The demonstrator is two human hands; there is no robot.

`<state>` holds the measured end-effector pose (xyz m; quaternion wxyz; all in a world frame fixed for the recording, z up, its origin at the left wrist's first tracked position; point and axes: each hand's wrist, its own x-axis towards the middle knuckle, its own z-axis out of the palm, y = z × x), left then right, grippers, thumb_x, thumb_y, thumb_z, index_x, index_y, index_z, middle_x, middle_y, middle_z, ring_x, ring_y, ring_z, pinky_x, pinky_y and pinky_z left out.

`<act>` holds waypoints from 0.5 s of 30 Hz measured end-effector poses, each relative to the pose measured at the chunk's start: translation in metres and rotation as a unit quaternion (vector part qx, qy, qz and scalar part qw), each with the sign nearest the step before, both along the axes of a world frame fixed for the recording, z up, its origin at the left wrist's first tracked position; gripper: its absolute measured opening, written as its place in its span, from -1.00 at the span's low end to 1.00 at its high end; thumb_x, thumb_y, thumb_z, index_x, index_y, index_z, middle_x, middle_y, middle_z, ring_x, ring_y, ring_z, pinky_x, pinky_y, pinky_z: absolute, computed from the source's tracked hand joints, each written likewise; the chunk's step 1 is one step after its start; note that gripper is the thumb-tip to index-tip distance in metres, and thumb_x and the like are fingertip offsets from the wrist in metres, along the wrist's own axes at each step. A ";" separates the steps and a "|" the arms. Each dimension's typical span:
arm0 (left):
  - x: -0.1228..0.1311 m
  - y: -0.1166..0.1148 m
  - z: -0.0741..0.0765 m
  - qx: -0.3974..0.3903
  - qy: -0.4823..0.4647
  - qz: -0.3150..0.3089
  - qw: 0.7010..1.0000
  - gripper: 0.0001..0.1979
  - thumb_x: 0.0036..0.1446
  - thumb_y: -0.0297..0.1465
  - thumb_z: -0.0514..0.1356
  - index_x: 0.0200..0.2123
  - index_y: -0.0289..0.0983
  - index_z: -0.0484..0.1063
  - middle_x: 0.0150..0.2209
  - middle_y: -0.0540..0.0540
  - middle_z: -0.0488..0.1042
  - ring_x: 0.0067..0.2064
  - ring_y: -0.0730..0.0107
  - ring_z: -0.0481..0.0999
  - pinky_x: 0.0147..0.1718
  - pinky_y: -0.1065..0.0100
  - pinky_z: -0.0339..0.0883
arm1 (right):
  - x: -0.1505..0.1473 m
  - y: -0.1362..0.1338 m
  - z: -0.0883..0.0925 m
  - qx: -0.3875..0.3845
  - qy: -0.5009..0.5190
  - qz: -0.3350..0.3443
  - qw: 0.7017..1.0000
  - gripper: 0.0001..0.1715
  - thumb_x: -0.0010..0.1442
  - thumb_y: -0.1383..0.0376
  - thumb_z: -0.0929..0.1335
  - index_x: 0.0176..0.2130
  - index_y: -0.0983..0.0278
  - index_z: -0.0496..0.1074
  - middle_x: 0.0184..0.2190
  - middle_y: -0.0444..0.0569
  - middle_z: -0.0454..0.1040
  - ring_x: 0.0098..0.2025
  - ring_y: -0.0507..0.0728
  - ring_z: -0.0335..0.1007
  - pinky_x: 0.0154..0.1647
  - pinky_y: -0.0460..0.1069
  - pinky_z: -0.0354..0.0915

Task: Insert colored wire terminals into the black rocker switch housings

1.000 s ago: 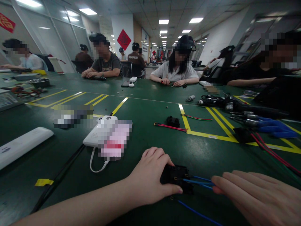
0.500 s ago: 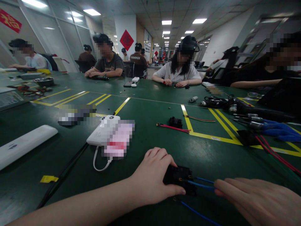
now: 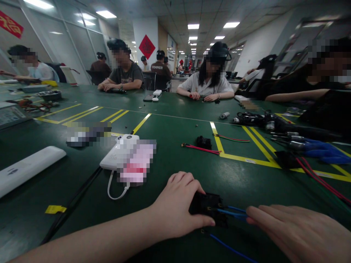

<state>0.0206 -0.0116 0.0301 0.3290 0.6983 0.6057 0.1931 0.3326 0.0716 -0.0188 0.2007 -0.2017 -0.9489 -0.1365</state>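
My left hand (image 3: 181, 206) is closed around a small black plastic block (image 3: 212, 204) on the green table, thumb on the near side and fingers over the far side. Blue wires (image 3: 231, 212) with small metal terminals run from the block to the right. The fingertips of my right hand (image 3: 296, 226) are pressed together on those wires; the grip itself is partly hidden. Another blue wire (image 3: 230, 247) lies on the table just below the block, its metal end near my left thumb.
A white power bank (image 3: 113, 155) with a cable and a pink-screened phone (image 3: 138, 160) lie left of my hands. Ahead are red wires (image 3: 200, 148) and another black block (image 3: 203, 142). Blue-handled tools (image 3: 323, 151) lie at right. Several people sit around the table (image 3: 170, 135).
My right hand has shifted very slightly left toward the black block, still on the blue wires. The left hand keeps its hold. The whole view has drifted a little.
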 end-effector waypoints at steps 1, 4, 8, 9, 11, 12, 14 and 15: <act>0.000 0.000 -0.001 0.003 -0.003 0.001 1.000 -0.47 0.12 -0.18 0.68 0.02 -0.24 0.58 0.10 -0.17 0.53 0.24 -0.14 0.47 0.32 -0.15 0.34 | -0.003 -0.001 0.000 -0.005 0.009 -0.007 1.000 -0.63 0.33 0.27 0.41 0.05 -0.03 0.71 -0.35 -0.08 0.73 -0.32 0.29 0.70 -0.32 0.09 0.55; -0.001 0.000 -0.004 0.006 -0.012 0.002 1.000 -0.47 0.12 -0.15 0.67 0.01 -0.23 0.58 0.09 -0.16 0.54 0.24 -0.14 0.46 0.32 -0.16 0.34 | -0.009 -0.003 0.002 -0.009 0.023 -0.012 1.000 -0.71 0.35 0.14 0.44 0.03 -0.03 0.72 -0.37 -0.06 0.71 -0.28 0.32 0.70 -0.34 0.10 0.54; -0.002 -0.001 -0.007 0.024 -0.016 0.003 1.000 -0.47 0.12 -0.12 0.67 0.00 -0.22 0.59 0.07 -0.14 0.54 0.22 -0.13 0.47 0.30 -0.15 0.35 | -0.005 -0.003 0.009 -0.016 0.031 -0.007 0.999 -0.70 0.36 0.15 0.44 0.04 -0.03 0.71 -0.37 -0.06 0.72 -0.28 0.33 0.70 -0.35 0.11 0.53; -0.003 -0.001 -0.007 0.026 -0.017 0.002 1.000 -0.48 0.13 -0.12 0.66 -0.01 -0.22 0.59 0.07 -0.14 0.54 0.21 -0.13 0.48 0.30 -0.15 0.36 | -0.003 -0.003 0.010 -0.017 0.033 -0.005 0.999 -0.69 0.36 0.17 0.44 0.05 -0.03 0.71 -0.36 -0.07 0.72 -0.28 0.33 0.70 -0.34 0.11 0.54; -0.003 -0.001 -0.007 0.024 -0.017 0.000 1.000 -0.48 0.13 -0.12 0.66 -0.01 -0.21 0.58 0.07 -0.14 0.54 0.21 -0.14 0.48 0.30 -0.14 0.36 | 0.001 -0.002 0.011 -0.017 0.032 0.006 0.999 -0.63 0.36 0.24 0.41 0.08 -0.03 0.70 -0.31 -0.07 0.75 -0.27 0.33 0.71 -0.32 0.12 0.56; -0.003 -0.001 -0.006 0.023 -0.017 -0.001 1.000 -0.49 0.13 -0.12 0.66 -0.01 -0.21 0.58 0.07 -0.14 0.54 0.21 -0.14 0.48 0.30 -0.14 0.36 | 0.002 -0.002 0.011 -0.016 0.027 0.014 0.999 -0.56 0.36 0.31 0.37 0.10 -0.02 0.70 -0.27 -0.07 0.76 -0.27 0.32 0.72 -0.30 0.12 0.57; -0.004 -0.001 -0.006 0.024 -0.018 -0.001 1.000 -0.50 0.14 -0.12 0.65 -0.02 -0.19 0.57 0.07 -0.14 0.53 0.21 -0.14 0.47 0.30 -0.16 0.35 | 0.003 -0.001 0.011 -0.012 0.015 0.027 0.999 -0.41 0.32 0.46 0.29 0.11 0.01 0.69 -0.23 -0.07 0.78 -0.30 0.29 0.72 -0.28 0.12 0.58; -0.004 -0.001 -0.006 0.027 -0.019 0.000 0.999 -0.51 0.15 -0.12 0.65 -0.02 -0.18 0.57 0.07 -0.14 0.54 0.20 -0.13 0.47 0.30 -0.16 0.35 | 0.003 -0.001 0.010 -0.010 0.008 0.030 0.999 -0.35 0.29 0.51 0.25 0.10 0.02 0.69 -0.22 -0.07 0.78 -0.33 0.27 0.72 -0.27 0.12 0.58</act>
